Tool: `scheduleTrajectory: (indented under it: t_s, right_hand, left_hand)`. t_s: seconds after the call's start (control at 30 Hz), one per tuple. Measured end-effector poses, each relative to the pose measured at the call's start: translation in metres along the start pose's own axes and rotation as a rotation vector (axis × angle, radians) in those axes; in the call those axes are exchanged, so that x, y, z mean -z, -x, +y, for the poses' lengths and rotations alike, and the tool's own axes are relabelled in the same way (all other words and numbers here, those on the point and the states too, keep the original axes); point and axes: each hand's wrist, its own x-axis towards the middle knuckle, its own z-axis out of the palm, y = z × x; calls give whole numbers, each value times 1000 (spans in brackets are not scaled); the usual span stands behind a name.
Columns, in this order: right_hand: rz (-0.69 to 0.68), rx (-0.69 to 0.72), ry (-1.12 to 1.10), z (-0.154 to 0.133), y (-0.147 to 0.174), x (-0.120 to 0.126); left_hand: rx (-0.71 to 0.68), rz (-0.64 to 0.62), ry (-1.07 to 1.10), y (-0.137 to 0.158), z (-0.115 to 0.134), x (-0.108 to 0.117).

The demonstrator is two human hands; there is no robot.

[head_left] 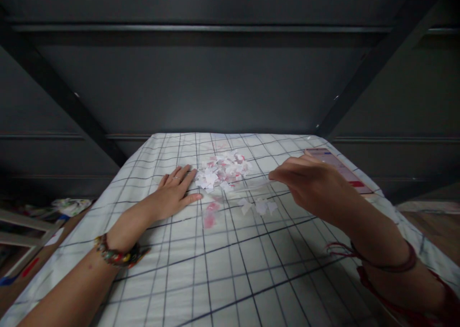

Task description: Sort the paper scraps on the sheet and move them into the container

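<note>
A loose heap of torn paper scraps point(224, 169), white with pink patches, lies on the checked cloth. My left hand point(174, 190) rests flat at the heap's left edge, fingers spread. Off to the right, my right hand point(309, 178) is closed in a pinch. From its fingertips a thin, see-through strip point(253, 185) runs left toward the heap; motion blur hides its exact kind. Several separate white scraps point(260, 207) lie below the strip. Closer to me are blurred pink scraps point(210, 216), near my left thumb.
A white cloth with dark grid lines point(230, 279) covers the table. A phone with a lit screen point(338, 169) lies at the right edge, partly behind my right hand. Dark panels point(201, 82) rise behind the table. A pale wooden frame point(25, 240) stands at lower left.
</note>
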Motion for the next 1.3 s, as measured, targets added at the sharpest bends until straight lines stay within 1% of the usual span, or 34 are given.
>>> scheduleTrajectory:
  t_s: [0.17,0.3,0.43,0.67,0.87,0.97,1.07,1.13,1.23,1.3]
  right_hand:
    - [13,24,-4,0,1,0]
    - [45,-9,10,0,0,-2]
    - [-7,-44,19,1,0,-4]
    - [-84,-126,-30,6,4,0]
    - [-72,-68,5,5,2,-2]
    - [-91,-113,-22,7,4,-2]
    - [-76,-165,-38,9,5,-2]
    - [-76,-165,-34,8,5,-2]
    - [-116,-138,-33,8,5,-1]
    - [-135,-145,-48,9,5,-1]
  left_hand:
    - [20,-29,-12,-1,0,0]
    - [14,-28,-18,0,2,1]
    - [8,-14,-9,1,1,1]
    - [14,-16,-10,1,0,-1]
    - [42,-48,-19,1,3,3]
    - [25,-33,-10,2,2,2]
    - [7,-17,1,2,0,0]
    - [-5,0,8,2,-2,-2]
    - [-23,31,10,1,-5,-4]
    - [-22,34,4,1,-6,-4]
